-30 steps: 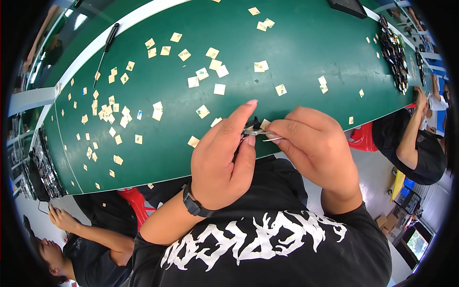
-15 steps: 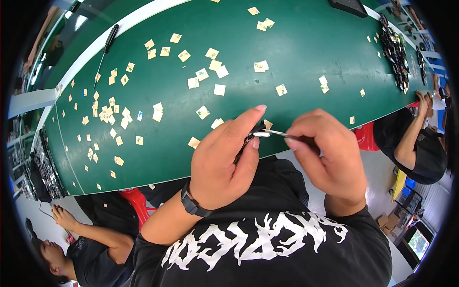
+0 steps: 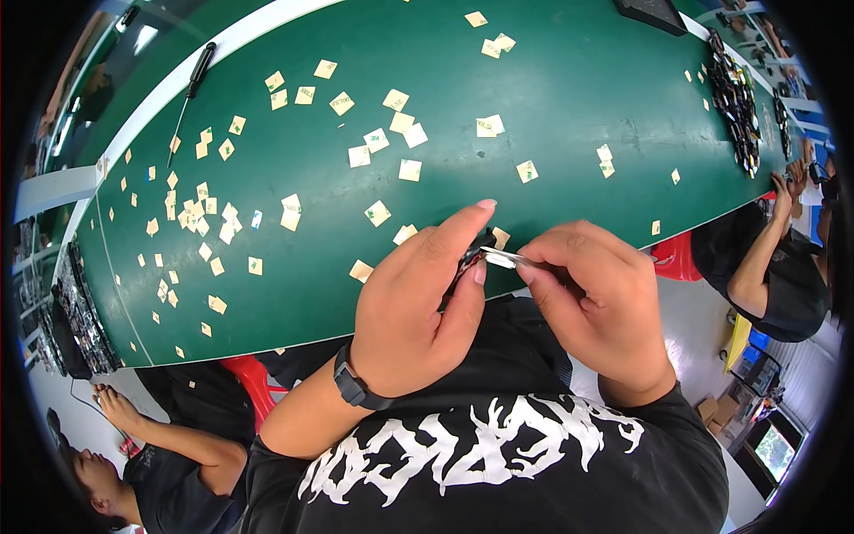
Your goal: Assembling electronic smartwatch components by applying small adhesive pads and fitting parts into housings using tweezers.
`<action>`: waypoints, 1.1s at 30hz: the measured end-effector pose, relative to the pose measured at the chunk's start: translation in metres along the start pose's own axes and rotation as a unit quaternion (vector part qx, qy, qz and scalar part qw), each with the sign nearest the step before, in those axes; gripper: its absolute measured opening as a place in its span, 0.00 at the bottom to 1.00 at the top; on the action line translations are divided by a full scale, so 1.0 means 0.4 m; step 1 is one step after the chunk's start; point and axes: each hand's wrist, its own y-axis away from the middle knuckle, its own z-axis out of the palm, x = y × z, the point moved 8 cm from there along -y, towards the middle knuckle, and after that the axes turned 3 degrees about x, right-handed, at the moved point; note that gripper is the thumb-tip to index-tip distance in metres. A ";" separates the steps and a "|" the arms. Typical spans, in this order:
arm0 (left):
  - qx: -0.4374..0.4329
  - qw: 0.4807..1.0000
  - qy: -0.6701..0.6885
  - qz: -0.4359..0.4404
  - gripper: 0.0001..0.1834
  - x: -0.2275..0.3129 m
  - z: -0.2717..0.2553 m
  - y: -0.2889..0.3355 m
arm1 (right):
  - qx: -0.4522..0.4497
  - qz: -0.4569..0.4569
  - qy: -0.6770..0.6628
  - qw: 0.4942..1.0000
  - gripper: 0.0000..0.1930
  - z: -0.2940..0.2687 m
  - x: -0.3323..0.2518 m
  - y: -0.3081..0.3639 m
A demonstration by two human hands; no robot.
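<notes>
My left hand (image 3: 414,298) is closed around a small black part (image 3: 481,241), pinched between thumb and fingers; most of it is hidden by the hand. A small white piece (image 3: 498,260) shows at the right end of this part, close to my left thumb tip. From the right, my right hand (image 3: 594,303) pinches slim metal tweezers (image 3: 514,256), whose tips reach the white piece. Whether the white piece is attached to the black part I cannot tell. Both hands are raised over the near edge of the green table (image 3: 551,80).
Many small cream paper squares (image 3: 410,170) are scattered over the table, densest at left. A black-handled screwdriver (image 3: 201,71) lies at the far left. Black parts (image 3: 734,102) are heaped at right, beside a black tray (image 3: 652,14). Co-workers sit left (image 3: 182,454) and right (image 3: 769,276).
My right hand has moved left and slightly down, bringing the tweezers closer to my left hand. The white piece now sits slightly further right and lower. My left hand has barely moved.
</notes>
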 end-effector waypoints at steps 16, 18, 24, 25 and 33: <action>-0.068 0.963 0.228 -0.129 0.26 -0.074 0.000 0.013 | 0.012 0.108 -0.171 0.979 0.07 0.041 0.058 0.040; -0.083 0.968 0.221 -0.086 0.27 -0.061 -0.002 0.008 | 0.041 0.180 -0.382 0.906 0.14 0.059 0.086 0.054; -0.079 0.972 0.185 -0.118 0.27 -0.057 -0.012 0.005 | -0.040 0.133 -0.330 0.934 0.21 0.069 0.058 0.020; -0.078 0.972 0.186 -0.118 0.27 -0.055 -0.011 0.004 | -0.040 0.132 -0.329 0.934 0.21 0.069 0.057 0.020; -0.084 0.981 0.139 -0.105 0.27 -0.049 -0.008 0.004 | 0.027 0.067 -0.237 0.969 0.13 0.055 0.041 -0.006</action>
